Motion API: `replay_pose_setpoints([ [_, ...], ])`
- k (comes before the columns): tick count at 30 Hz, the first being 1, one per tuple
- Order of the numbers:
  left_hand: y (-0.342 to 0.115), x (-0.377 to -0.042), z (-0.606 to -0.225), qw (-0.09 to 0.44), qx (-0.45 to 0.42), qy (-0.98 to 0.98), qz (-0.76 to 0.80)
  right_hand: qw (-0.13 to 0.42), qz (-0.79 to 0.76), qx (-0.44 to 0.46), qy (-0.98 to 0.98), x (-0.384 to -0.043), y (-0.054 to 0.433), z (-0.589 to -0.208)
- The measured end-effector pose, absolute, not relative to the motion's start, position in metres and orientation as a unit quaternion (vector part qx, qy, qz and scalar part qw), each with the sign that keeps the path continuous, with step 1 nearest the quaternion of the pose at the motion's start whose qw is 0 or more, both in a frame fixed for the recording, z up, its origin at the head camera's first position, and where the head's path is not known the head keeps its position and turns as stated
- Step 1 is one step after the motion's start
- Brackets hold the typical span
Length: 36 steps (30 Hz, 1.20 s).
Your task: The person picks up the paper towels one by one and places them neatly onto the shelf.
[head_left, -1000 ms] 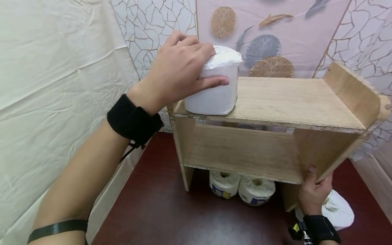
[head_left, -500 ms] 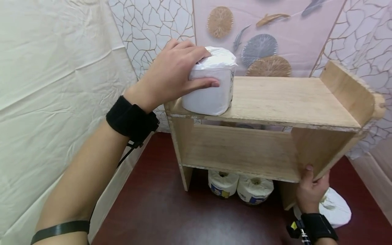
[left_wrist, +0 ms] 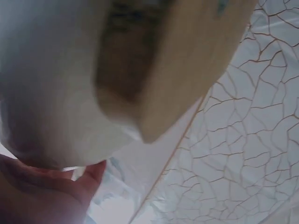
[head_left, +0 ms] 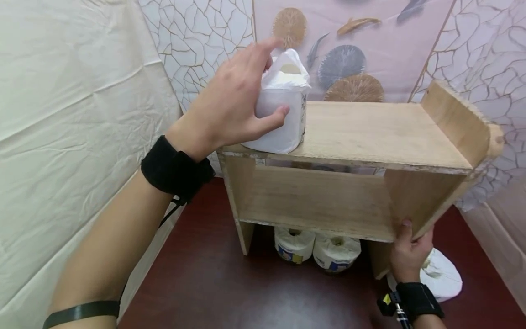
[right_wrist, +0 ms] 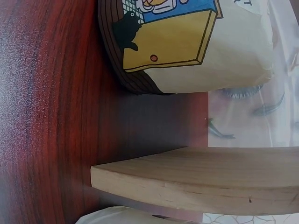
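A white-wrapped toilet roll point(head_left: 276, 128) stands at the left end of the wooden shelf's point(head_left: 370, 137) top board. My left hand point(head_left: 236, 93) is around its left side, fingers at the top and the thumb extended across the front. The fingers look loosened; whether they touch the roll is unclear. The roll's wrapper point(head_left: 289, 68) rises in a loose peak. In the left wrist view the roll point(left_wrist: 56, 84) looms large beside part of that hand point(left_wrist: 51, 186). My right hand point(head_left: 411, 253) grips the lower edge of the shelf's right side panel, thumb on the inner face.
Two wrapped rolls point(head_left: 293, 244) with printed labels stand under the lower board on the dark red table point(head_left: 263, 297). Another white roll point(head_left: 441, 276) lies just right of the shelf. Cream cloth point(head_left: 82, 114) hangs at left; a patterned backdrop point(head_left: 394, 55) is behind.
The left fingers have lifted and loosened from the roll's top, and the wrapper now stands up in a peak. The roll shifted slightly left on the shelf. The right hand keeps its grip.
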<state>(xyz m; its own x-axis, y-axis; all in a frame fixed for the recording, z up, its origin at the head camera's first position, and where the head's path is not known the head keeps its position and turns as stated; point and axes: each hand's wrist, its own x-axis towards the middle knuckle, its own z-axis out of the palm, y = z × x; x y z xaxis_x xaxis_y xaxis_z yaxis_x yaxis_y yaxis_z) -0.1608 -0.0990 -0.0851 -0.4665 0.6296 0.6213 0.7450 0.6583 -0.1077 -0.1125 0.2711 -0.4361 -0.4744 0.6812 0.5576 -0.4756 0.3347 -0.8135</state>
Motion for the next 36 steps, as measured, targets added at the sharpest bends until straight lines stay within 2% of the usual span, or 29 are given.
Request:
replay_pose_setpoints([
  [6,-0.081,-0.142,-0.085,0.384,-0.316,-0.867,-0.017,0.505,0.573,-0.07,-0.642,-0.118,0.271,-0.432],
  [15,-0.026,-0.121,-0.092,0.399,-0.184,-0.896,0.071,0.496,0.576,-0.067,-0.646,-0.109,0.274,-0.439],
  [21,-0.007,-0.118,-0.096,0.42,-0.103,-0.892,0.133,0.493,0.583,-0.067,-0.642,-0.11,0.271,-0.441],
  [30,0.012,-0.124,-0.086,0.366,-0.044,-0.912,0.181,0.505,0.567,-0.071,-0.647,-0.113,0.273,-0.439],
  [36,0.023,-0.135,-0.092,0.402,-0.013,-0.879,0.255,0.507,0.563,-0.084,-0.647,-0.113,0.272,-0.438],
])
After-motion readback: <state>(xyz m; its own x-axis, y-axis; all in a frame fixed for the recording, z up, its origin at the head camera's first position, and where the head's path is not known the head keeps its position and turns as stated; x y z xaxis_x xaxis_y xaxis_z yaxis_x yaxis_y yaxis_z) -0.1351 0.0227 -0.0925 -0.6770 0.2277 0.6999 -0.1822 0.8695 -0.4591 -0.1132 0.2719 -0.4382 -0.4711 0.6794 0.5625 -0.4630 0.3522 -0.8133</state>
